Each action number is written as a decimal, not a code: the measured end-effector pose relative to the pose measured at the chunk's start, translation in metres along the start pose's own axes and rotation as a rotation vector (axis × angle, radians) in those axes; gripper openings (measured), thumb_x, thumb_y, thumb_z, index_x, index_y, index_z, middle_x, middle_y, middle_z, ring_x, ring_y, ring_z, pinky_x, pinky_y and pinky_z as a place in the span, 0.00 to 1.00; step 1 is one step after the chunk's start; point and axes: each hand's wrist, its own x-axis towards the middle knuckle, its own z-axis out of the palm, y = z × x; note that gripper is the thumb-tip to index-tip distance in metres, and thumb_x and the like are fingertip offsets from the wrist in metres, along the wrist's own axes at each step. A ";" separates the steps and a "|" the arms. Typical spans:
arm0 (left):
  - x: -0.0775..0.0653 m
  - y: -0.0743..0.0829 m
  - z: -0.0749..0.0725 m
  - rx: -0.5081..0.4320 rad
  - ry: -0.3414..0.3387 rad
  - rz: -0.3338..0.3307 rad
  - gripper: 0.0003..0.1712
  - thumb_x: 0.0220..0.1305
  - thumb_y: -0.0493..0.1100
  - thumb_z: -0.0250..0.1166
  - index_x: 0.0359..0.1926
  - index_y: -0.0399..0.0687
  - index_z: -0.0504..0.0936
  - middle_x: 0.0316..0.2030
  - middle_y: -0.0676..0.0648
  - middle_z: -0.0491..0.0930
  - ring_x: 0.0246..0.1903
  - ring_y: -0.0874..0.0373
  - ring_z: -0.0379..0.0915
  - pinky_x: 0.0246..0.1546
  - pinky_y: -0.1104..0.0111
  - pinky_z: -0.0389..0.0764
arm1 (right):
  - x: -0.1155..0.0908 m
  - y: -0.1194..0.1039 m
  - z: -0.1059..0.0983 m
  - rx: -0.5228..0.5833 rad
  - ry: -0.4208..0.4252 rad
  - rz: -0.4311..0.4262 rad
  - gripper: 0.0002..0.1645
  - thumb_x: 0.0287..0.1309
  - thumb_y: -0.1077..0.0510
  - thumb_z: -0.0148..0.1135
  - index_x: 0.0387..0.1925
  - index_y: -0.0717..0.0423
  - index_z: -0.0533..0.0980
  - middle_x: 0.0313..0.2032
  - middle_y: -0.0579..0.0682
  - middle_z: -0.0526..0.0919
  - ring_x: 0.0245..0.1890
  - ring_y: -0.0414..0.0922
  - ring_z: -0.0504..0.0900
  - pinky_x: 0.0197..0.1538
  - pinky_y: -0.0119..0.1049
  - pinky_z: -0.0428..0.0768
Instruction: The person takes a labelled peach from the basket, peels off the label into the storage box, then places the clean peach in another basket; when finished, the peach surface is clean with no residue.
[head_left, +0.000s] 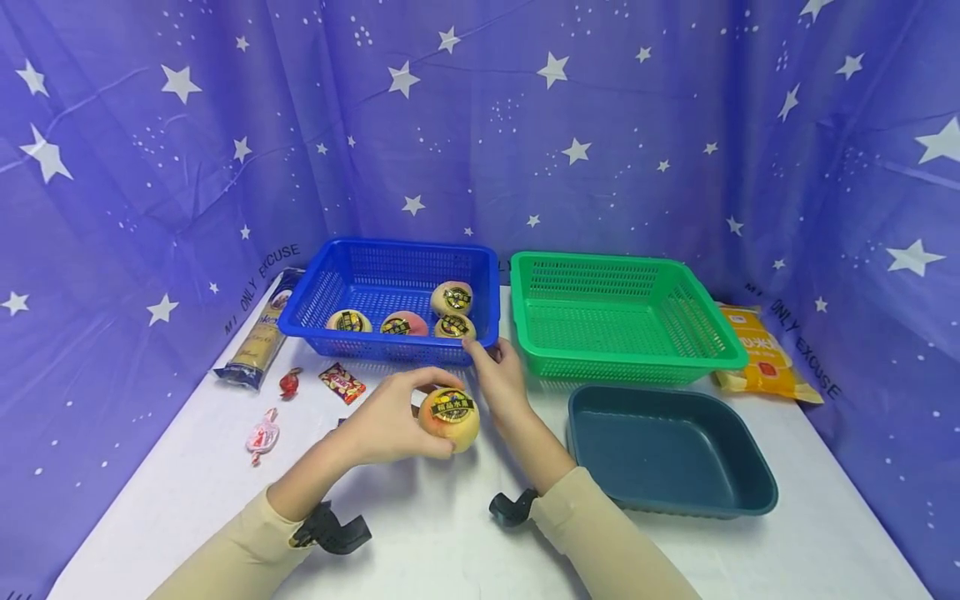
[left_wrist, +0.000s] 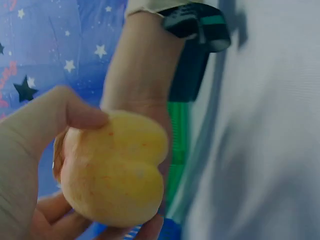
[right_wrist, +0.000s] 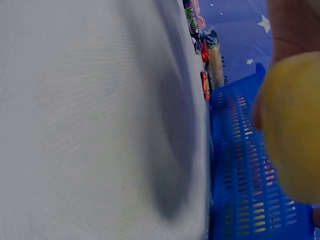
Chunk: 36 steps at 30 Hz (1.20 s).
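Note:
My left hand (head_left: pixel 390 421) holds a yellow peach (head_left: pixel 450 419) with a black-and-gold label, thumb below and fingers around its far side. In the left wrist view the peach (left_wrist: pixel 117 170) shows its cleft, with the thumb over its edge. The right hand (head_left: pixel 501 379) grips the front right corner of the blue basket (head_left: pixel 390 343), its thumb at the rim. Several labelled peaches (head_left: pixel 452 297) lie in that basket, along its front and right sides. In the right wrist view, the held peach (right_wrist: pixel 295 130) covers part of the blue basket (right_wrist: pixel 245 165).
A green basket (head_left: pixel 630 360) stands right of the blue one, with a dark teal tub (head_left: pixel 675 458) before it. An orange packet (head_left: pixel 765 358) lies far right. At left are a pasta packet (head_left: pixel 258 342), a red candy (head_left: pixel 290 383), a pink candy (head_left: pixel 262 436) and a red sachet (head_left: pixel 342 382).

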 end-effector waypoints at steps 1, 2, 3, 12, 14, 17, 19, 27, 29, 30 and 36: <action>0.000 -0.004 0.003 -0.005 -0.030 0.013 0.42 0.43 0.47 0.88 0.64 0.62 0.86 0.53 0.59 0.89 0.51 0.58 0.85 0.53 0.61 0.88 | 0.000 0.000 0.000 0.000 0.002 0.002 0.42 0.75 0.44 0.67 0.77 0.64 0.69 0.75 0.62 0.78 0.79 0.58 0.75 0.84 0.56 0.72; 0.000 -0.009 0.006 -0.012 -0.055 0.022 0.42 0.43 0.46 0.87 0.64 0.60 0.86 0.53 0.59 0.89 0.51 0.59 0.84 0.53 0.61 0.88 | -0.001 0.000 0.000 0.000 0.003 0.003 0.41 0.75 0.44 0.67 0.77 0.64 0.69 0.75 0.62 0.78 0.79 0.58 0.75 0.84 0.55 0.72; 0.001 -0.013 0.009 -0.019 -0.078 0.034 0.42 0.43 0.45 0.87 0.64 0.59 0.86 0.53 0.58 0.89 0.51 0.60 0.84 0.54 0.62 0.88 | -0.001 -0.001 0.000 0.001 0.004 0.003 0.41 0.75 0.44 0.67 0.77 0.64 0.69 0.76 0.62 0.78 0.80 0.57 0.74 0.84 0.55 0.71; 0.003 -0.033 0.021 -0.058 -0.181 0.024 0.40 0.44 0.39 0.84 0.62 0.60 0.86 0.56 0.61 0.88 0.55 0.61 0.83 0.62 0.63 0.86 | 0.000 -0.002 0.001 -0.007 0.009 0.012 0.42 0.74 0.44 0.68 0.77 0.64 0.69 0.77 0.62 0.77 0.81 0.57 0.73 0.85 0.54 0.70; 0.002 -0.034 0.022 -0.052 -0.186 0.008 0.40 0.43 0.40 0.85 0.62 0.61 0.86 0.55 0.61 0.88 0.54 0.61 0.83 0.61 0.63 0.86 | 0.000 -0.002 0.001 0.000 0.000 0.015 0.42 0.74 0.44 0.68 0.77 0.65 0.69 0.77 0.62 0.76 0.81 0.57 0.73 0.85 0.54 0.69; 0.003 -0.035 0.024 -0.053 -0.192 -0.007 0.40 0.43 0.40 0.85 0.63 0.62 0.86 0.55 0.59 0.89 0.52 0.61 0.84 0.59 0.64 0.85 | 0.000 -0.003 -0.001 0.011 -0.012 0.026 0.44 0.74 0.44 0.68 0.79 0.65 0.67 0.79 0.62 0.74 0.82 0.58 0.71 0.86 0.55 0.69; 0.003 -0.036 0.024 -0.056 -0.198 -0.006 0.41 0.44 0.41 0.85 0.63 0.62 0.86 0.55 0.58 0.89 0.52 0.60 0.83 0.59 0.63 0.85 | -0.004 -0.003 -0.002 0.024 -0.017 0.041 0.46 0.74 0.44 0.68 0.80 0.66 0.65 0.79 0.63 0.73 0.82 0.58 0.71 0.86 0.55 0.69; 0.004 -0.040 0.024 -0.079 -0.218 0.001 0.43 0.45 0.41 0.84 0.67 0.56 0.85 0.57 0.59 0.88 0.55 0.61 0.82 0.62 0.64 0.84 | -0.038 -0.015 -0.018 -0.160 -0.061 0.106 0.46 0.73 0.44 0.68 0.80 0.64 0.64 0.79 0.65 0.73 0.77 0.62 0.75 0.79 0.55 0.79; 0.004 -0.040 0.023 -0.085 -0.221 -0.003 0.43 0.45 0.41 0.84 0.67 0.56 0.84 0.58 0.58 0.88 0.55 0.61 0.83 0.62 0.63 0.84 | -0.048 -0.020 -0.024 -0.238 -0.091 0.070 0.40 0.75 0.45 0.67 0.78 0.61 0.69 0.77 0.62 0.75 0.77 0.61 0.76 0.76 0.56 0.81; 0.004 -0.040 0.023 -0.091 -0.223 -0.004 0.43 0.45 0.40 0.84 0.67 0.56 0.84 0.58 0.57 0.88 0.55 0.60 0.83 0.62 0.63 0.84 | -0.052 -0.022 -0.027 -0.286 -0.107 0.035 0.37 0.75 0.46 0.67 0.75 0.60 0.73 0.76 0.61 0.77 0.77 0.61 0.76 0.75 0.56 0.82; 0.003 -0.042 0.023 -0.160 -0.237 -0.018 0.46 0.46 0.39 0.85 0.69 0.52 0.81 0.61 0.52 0.88 0.61 0.56 0.83 0.70 0.56 0.80 | -0.069 -0.026 -0.041 -0.549 -0.212 -0.216 0.19 0.74 0.53 0.69 0.60 0.55 0.84 0.62 0.54 0.87 0.67 0.57 0.84 0.68 0.54 0.87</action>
